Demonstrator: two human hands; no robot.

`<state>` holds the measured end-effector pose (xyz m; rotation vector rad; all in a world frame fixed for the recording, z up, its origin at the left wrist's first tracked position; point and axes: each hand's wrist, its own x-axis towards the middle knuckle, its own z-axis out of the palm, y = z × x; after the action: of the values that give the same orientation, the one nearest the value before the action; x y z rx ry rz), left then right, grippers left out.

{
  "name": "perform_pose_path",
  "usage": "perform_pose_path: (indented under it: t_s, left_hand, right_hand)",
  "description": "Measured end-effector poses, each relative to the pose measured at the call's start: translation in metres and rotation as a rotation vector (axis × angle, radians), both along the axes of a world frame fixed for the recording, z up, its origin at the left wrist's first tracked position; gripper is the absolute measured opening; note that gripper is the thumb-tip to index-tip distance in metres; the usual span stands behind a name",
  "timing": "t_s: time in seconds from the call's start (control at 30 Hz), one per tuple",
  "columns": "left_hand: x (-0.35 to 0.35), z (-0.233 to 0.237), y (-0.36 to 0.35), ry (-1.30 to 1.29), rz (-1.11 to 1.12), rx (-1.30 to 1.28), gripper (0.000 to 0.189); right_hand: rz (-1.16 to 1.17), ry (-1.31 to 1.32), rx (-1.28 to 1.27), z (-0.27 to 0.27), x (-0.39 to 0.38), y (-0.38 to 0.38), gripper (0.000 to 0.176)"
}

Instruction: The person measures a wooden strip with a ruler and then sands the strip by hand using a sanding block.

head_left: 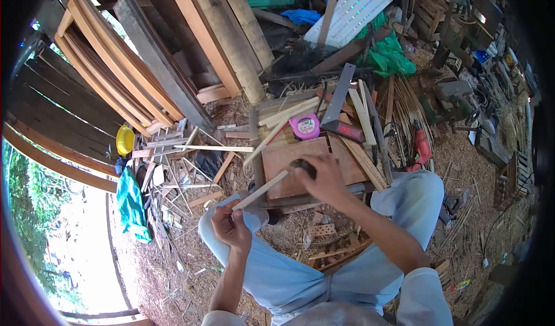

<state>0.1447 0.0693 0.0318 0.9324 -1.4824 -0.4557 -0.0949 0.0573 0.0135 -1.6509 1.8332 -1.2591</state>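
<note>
Gripping a thin stick point(260, 190) by its lower end, the left hand point(231, 228) curls tight around it at centre frame, while the right hand point(326, 178) wraps a dark tool point(302, 165) at the stick's upper tip, over a brown board point(289, 152). The step looks like shaving the stick; another stroke calls for a steady left hold.

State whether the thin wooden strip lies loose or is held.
Held: the left hand grips one end of the strip; the right hand, holding a dark tool, meets the other.

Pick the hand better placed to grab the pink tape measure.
Right, probably. The right hand, holding a dark object, is over the board just below the tape measure; the left hand, farther back, grips the wooden strip.
</note>
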Motion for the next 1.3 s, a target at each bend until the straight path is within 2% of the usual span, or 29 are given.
perform_pose_path:
  t_s: [0.07,0.13,0.2,0.23,0.3,0.37,0.4,0.47,0.5,0.57,0.6,0.67,0.7,0.73,0.8,0.83,0.93,1.0,1.07,1.1,1.13,1.2,1.27,1.3]
  left_hand:
    - [0.000,0.004,-0.007,0.024,0.006,-0.040,0.016]
    - [0.005,0.002,-0.010,0.018,-0.055,0.058,0.017]
    - [0.000,0.002,-0.008,0.028,-0.080,0.042,0.019]
    - [-0.002,0.003,-0.008,0.030,-0.106,0.025,0.022]
    - [-0.005,0.000,-0.004,0.056,-0.139,0.002,0.023]
    - [-0.011,0.000,-0.005,0.079,-0.171,-0.019,0.025]
    - [-0.013,0.004,-0.005,0.086,-0.147,-0.029,0.026]
    - [-0.009,0.003,-0.001,0.092,-0.117,-0.030,0.027]
    - [-0.005,0.000,0.000,0.053,-0.132,-0.025,0.027]
    - [-0.003,-0.001,0.002,0.028,-0.132,-0.018,0.028]
    - [-0.004,0.002,0.002,-0.028,-0.150,-0.044,0.028]
    - [-0.008,0.007,0.002,-0.067,-0.159,-0.061,0.029]
    - [-0.008,0.011,0.002,-0.127,-0.160,-0.096,0.029]
    - [-0.005,0.011,0.003,-0.191,-0.160,-0.128,0.029]
    - [0.003,0.001,0.005,-0.150,-0.146,-0.059,0.029]
    - [0.000,0.008,0.004,-0.185,-0.143,-0.069,0.028]
    - [-0.004,0.017,0.000,-0.238,-0.111,-0.131,0.026]
    - [-0.006,0.016,-0.003,-0.260,-0.118,-0.168,0.027]
    - [-0.007,0.023,0.000,-0.301,-0.061,-0.126,0.027]
    - [-0.004,0.027,0.000,-0.363,-0.035,-0.097,0.028]
    - [-0.003,0.028,-0.003,-0.359,-0.019,-0.099,0.028]
    - [-0.008,0.029,-0.005,-0.311,-0.062,-0.141,0.028]
    - [-0.010,0.030,-0.005,-0.289,-0.061,-0.154,0.028]
    - [-0.010,0.027,-0.007,-0.288,-0.091,-0.188,0.028]
  right_hand:
    - [-0.065,0.074,-0.014,0.014,-0.012,0.006,0.040]
    - [-0.125,0.153,-0.015,0.020,-0.016,0.007,0.039]
    - [-0.131,-0.056,0.031,0.013,-0.016,0.003,0.040]
    - [-0.138,-0.055,0.029,0.012,-0.012,0.001,0.040]
    - [0.080,-0.243,0.170,0.015,0.009,-0.006,0.041]
    - [-0.011,-0.052,-0.106,0.027,0.053,0.010,0.039]
    - [-0.020,-0.057,-0.105,0.037,0.051,0.013,0.039]
    - [0.167,-0.009,-0.235,0.052,0.051,0.019,0.031]
    - [0.172,-0.006,-0.231,0.039,0.043,0.009,0.031]
    - [0.045,-0.187,-0.014,0.001,0.019,-0.016,0.031]
    - [0.052,-0.176,-0.012,0.010,0.022,-0.012,0.031]
    - [0.203,-0.047,-0.129,0.047,0.041,0.013,0.033]
    - [0.286,-0.074,-0.232,0.054,0.049,0.024,0.034]
    - [0.298,-0.068,-0.216,0.049,0.045,0.022,0.034]
    - [0.227,0.051,-0.147,0.037,0.034,0.007,0.037]
    - [0.165,0.014,0.019,0.030,0.021,-0.004,0.039]
    - [0.195,-0.002,0.026,0.032,0.019,-0.010,0.041]
    - [0.222,0.137,-0.038,0.054,0.034,0.008,0.041]
    - [0.405,-0.029,-0.124,0.063,0.038,0.014,0.040]
    - [0.303,0.046,-0.040,0.048,0.032,0.003,0.038]
    - [0.318,0.051,-0.044,0.038,0.028,-0.005,0.038]
    - [0.156,-0.163,0.023,0.024,0.024,-0.016,0.037]
    - [0.172,-0.058,-0.054,0.028,0.035,0.001,0.035]
    - [0.237,-0.028,-0.070,0.052,0.045,0.015,0.036]
